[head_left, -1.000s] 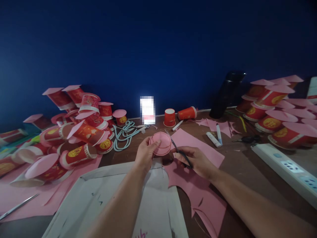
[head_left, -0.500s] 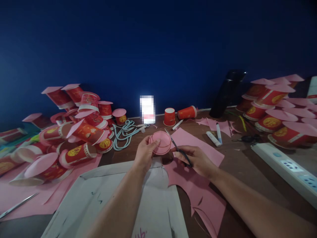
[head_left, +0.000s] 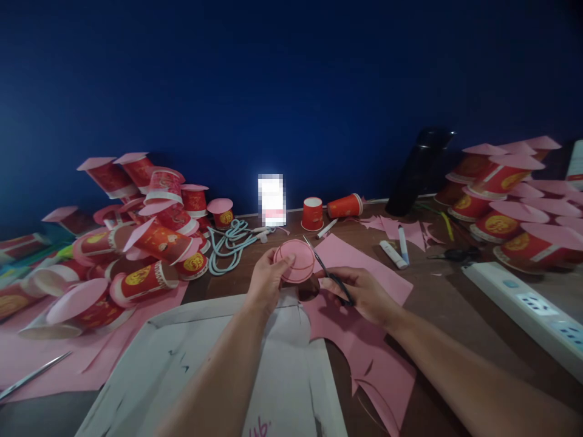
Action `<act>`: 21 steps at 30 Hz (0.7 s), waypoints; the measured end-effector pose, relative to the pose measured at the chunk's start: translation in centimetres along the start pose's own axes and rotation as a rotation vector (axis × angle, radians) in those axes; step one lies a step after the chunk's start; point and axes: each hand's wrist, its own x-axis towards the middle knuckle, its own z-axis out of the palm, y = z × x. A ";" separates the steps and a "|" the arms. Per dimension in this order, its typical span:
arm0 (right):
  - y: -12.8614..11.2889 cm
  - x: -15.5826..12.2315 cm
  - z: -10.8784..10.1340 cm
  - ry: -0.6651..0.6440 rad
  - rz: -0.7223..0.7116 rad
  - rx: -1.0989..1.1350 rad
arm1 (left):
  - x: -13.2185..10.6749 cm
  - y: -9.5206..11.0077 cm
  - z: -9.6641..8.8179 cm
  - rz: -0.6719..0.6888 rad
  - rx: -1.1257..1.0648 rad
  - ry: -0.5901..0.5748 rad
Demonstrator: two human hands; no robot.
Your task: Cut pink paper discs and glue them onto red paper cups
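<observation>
My left hand (head_left: 266,280) pinches a round pink paper disc (head_left: 297,262) with a drawn circle line, holding it above the table's middle. My right hand (head_left: 359,292) grips black-handled scissors (head_left: 327,272), whose blades point up and left and meet the disc's right edge. Under both hands lies a pink paper sheet (head_left: 359,340) with curved cut-outs. A white cardboard piece (head_left: 218,370) lies below my left forearm.
Piles of red paper cups with pink paper lids (head_left: 150,243) fill the left side, and more cups (head_left: 505,200) are heaped at the right. A coiled cable (head_left: 230,240), markers (head_left: 396,252), a power strip (head_left: 523,306), a dark bottle (head_left: 419,173) and a metal tool (head_left: 31,376) lie around.
Hands, disc and scissors have hardly moved; the view shifted up very slightly.
</observation>
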 end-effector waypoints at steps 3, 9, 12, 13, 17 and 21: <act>-0.1 -0.1 0.0 -0.001 -0.005 -0.008 | -0.1 0.0 0.0 0.003 0.004 -0.012; 0.2 0.0 0.0 0.003 -0.005 -0.005 | 0.0 0.0 0.0 0.011 -0.014 -0.008; 0.4 0.0 0.0 0.010 -0.003 -0.001 | 0.0 0.1 0.1 0.010 -0.019 -0.005; 0.4 0.0 -0.1 0.013 -0.004 0.000 | 0.0 0.1 0.1 0.007 -0.023 -0.005; 0.3 0.0 0.0 0.016 0.001 0.002 | 0.0 0.1 0.0 0.001 -0.033 -0.008; 0.2 0.1 0.1 0.010 -0.003 0.001 | 0.1 0.0 -0.1 0.013 -0.025 -0.005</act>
